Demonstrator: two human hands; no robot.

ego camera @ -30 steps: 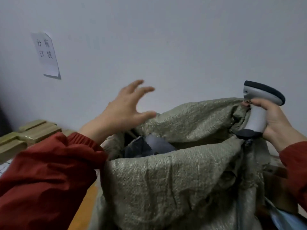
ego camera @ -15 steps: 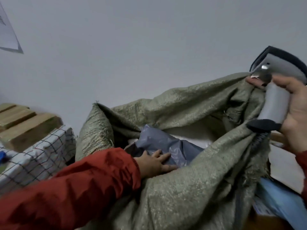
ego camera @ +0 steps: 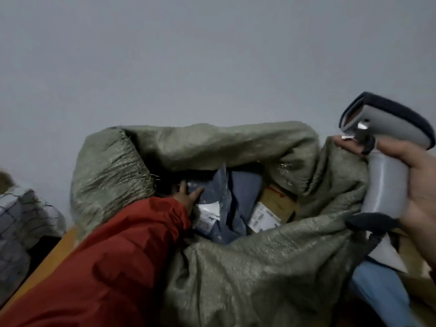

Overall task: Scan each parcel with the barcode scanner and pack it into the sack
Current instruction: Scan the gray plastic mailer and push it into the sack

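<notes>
An olive woven sack (ego camera: 259, 267) stands open in the middle of the head view. Inside lie a grey plastic parcel (ego camera: 236, 192) with a white label and a brown cardboard box (ego camera: 278, 199) with a label. My left hand (ego camera: 188, 194), in a red sleeve, reaches into the sack mouth and holds the grey parcel's upper left corner between thumb and fingers. At the right, my right hand (ego camera: 422, 185) grips the handle of the grey barcode scanner (ego camera: 387, 180) beside the sack's bunched right rim. The scanner head points left.
A checked cloth bundle (ego camera: 23, 215) lies at the far left beside a wooden table edge (ego camera: 54, 253). More parcels, one blue (ego camera: 382, 291) and one white (ego camera: 387, 253), lie under my right hand. A plain grey wall stands behind the sack.
My left hand went from above the sack down into its mouth and deeper onto the grey parcel. The view tipped downward, showing more of the sack's contents. My right hand kept hold of the scanner.
</notes>
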